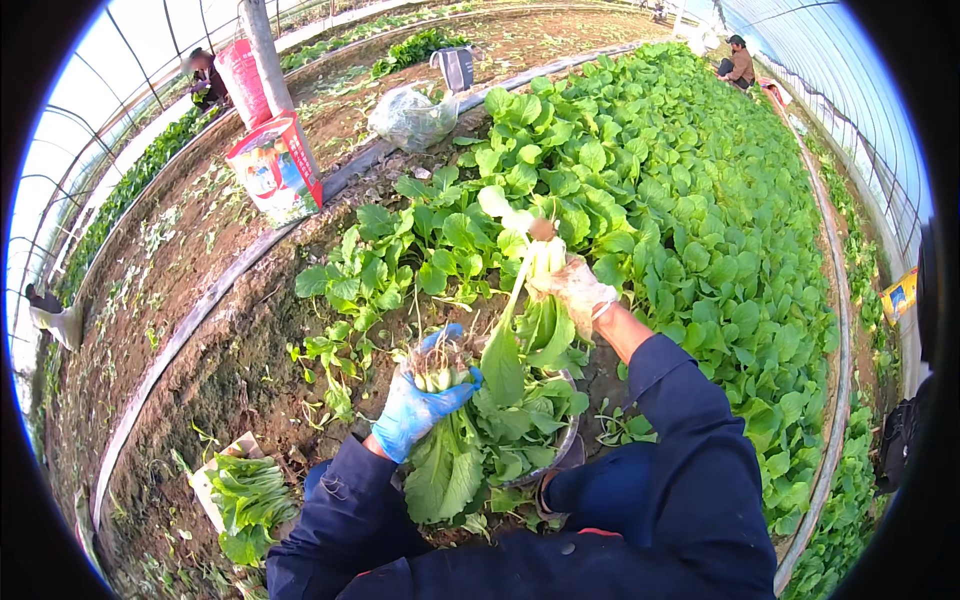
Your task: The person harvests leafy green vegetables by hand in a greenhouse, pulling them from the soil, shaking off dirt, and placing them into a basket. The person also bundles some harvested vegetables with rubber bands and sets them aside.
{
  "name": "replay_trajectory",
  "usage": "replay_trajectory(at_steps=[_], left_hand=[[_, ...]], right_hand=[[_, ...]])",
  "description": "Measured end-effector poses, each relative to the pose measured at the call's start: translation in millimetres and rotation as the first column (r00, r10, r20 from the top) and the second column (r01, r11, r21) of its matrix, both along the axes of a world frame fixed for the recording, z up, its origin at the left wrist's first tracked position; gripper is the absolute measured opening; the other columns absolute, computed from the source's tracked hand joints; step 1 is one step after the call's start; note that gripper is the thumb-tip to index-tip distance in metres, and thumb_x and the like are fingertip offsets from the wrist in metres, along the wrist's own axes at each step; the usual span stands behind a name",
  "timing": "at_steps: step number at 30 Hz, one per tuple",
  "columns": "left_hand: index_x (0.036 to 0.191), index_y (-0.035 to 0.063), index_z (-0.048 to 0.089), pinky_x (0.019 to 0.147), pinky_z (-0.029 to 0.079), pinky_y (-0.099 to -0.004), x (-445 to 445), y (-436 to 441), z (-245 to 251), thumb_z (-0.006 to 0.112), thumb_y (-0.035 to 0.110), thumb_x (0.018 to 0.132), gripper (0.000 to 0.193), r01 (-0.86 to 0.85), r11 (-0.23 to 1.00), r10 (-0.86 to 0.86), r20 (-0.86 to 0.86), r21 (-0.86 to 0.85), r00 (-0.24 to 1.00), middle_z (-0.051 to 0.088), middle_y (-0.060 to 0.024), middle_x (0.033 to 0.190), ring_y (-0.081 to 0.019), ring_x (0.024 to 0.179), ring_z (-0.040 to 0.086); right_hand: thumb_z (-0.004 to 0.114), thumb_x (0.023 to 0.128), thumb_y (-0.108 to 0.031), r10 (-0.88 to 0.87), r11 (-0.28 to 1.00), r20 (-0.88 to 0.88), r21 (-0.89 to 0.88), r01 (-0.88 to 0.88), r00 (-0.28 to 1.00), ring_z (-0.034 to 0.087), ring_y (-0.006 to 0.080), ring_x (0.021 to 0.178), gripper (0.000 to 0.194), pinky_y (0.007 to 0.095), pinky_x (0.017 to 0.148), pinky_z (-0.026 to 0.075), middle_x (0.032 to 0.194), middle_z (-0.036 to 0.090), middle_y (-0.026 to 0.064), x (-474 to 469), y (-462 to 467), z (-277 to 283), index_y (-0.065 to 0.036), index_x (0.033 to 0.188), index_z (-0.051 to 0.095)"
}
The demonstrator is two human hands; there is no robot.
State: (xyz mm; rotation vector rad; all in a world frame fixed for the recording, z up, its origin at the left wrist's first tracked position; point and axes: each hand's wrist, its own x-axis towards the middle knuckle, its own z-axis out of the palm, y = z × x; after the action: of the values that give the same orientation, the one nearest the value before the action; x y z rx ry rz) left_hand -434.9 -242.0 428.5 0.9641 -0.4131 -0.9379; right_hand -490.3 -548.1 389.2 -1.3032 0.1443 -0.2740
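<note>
My left hand (426, 397), in a blue glove, is closed around a bunch of leafy greens (442, 379), roots up and leaves hanging down. My right hand (574, 289), in a soiled whitish glove, grips another bunch of leafy greens (549, 256), its pale stem bases pointing up and its leaves below the hand. A long stalk with a leaf (504, 364) hangs beside this bunch. Between and below my hands, a round basin (568, 442) holds loose greens. Its near side is partly hidden by leaves.
Dense greens (697, 225) grow ahead and right. Picked greens (251, 495) lie at lower left. A printed bag (277, 169), a clear plastic bag (412, 120) and a grey bag (455, 69) stand near the bed's edging (225, 289). Two people (739, 64) (208, 79) crouch farther off.
</note>
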Motion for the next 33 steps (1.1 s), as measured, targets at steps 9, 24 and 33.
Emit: replay_trajectory(at_steps=[9, 24, 33], left_hand=[[0.127, 0.0020, 0.049, 0.086, 0.049, -0.0351, -6, -4, 7, 0.066, 0.003, 0.078, 0.052, 0.377, 0.923, -0.372, 0.072, -0.072, 0.925, 0.067, -0.0113, 0.098, -0.0220, 0.090, 0.064], [0.132, 0.0005, 0.047, 0.089, 0.049, -0.0326, 37, -3, -44, 0.075, 0.021, 0.067, 0.074, -0.022, 0.897, -0.373, 0.781, 0.442, 0.500, 0.065, -0.0157, 0.108, -0.0237, 0.097, 0.063], [0.134, 0.0058, 0.045, 0.082, 0.052, -0.0394, 58, 3, -35, 0.074, 0.037, 0.063, 0.083, -0.356, 0.805, -0.367, 0.869, 0.475, 0.331, 0.067, -0.0215, 0.096, -0.0364, 0.091, 0.065]], right_hand=[[0.067, 0.087, -0.019, -0.110, 0.987, 0.069, 0.130, 0.100, 0.992, 0.059, 0.0119, 0.094, 0.032, 0.0285, 0.086, 0.045, 0.103, 0.063, 0.0028, -19, 139, 58, -0.002, 0.113, 0.061], [0.063, 0.085, -0.049, 0.194, 0.910, 0.178, 0.334, -0.245, 0.965, 0.056, 0.0220, 0.081, 0.073, 0.0401, 0.079, 0.047, 0.086, 0.057, 0.0070, -35, 111, 108, 0.000, 0.135, 0.043], [0.049, 0.098, -0.021, -0.195, 0.792, 0.226, 0.610, 0.017, 0.955, 0.029, 0.0043, 0.044, 0.030, 0.0201, 0.042, 0.027, 0.056, 0.033, -0.0076, -46, 39, 64, 0.006, 0.112, 0.052]])
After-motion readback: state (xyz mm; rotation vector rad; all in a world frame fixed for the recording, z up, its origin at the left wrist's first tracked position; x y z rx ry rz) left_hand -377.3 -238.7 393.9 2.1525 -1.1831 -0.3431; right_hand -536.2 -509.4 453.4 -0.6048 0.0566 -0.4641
